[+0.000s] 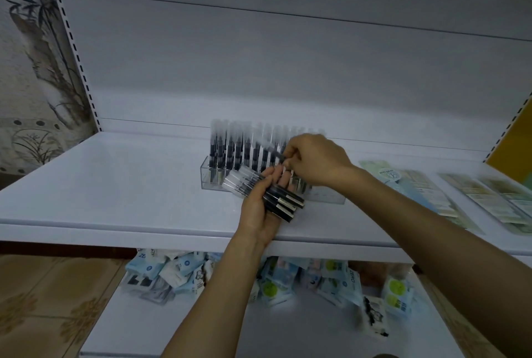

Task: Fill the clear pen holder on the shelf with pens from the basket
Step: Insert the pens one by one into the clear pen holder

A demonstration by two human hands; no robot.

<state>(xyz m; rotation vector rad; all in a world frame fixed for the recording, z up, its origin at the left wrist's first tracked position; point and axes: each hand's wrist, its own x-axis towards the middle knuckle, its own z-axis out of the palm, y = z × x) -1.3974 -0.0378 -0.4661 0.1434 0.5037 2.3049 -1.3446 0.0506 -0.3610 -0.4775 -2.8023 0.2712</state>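
Nearest me, my left hand (pixel 260 208) cups a bundle of pens (pixel 266 195) over the white shelf (pixel 115 185). Just beyond, my right hand (pixel 315 160) pinches a single pen (pixel 269 147), blurred by motion, above the clear pen holder (pixel 211 177), whose right end my hands hide. No basket shows.

The pen holder (pixel 211 177) is set on the shelf (pixel 100 185) near its back wall, with rows of pens (pixel 230 144) stood upright in it. A bundle of pens (pixel 267 195) is held before the holder. Flat packets (pixel 431 193) are laid to the right, and pouches (pixel 178 271) are piled on the lower shelf (pixel 201 329) beneath.
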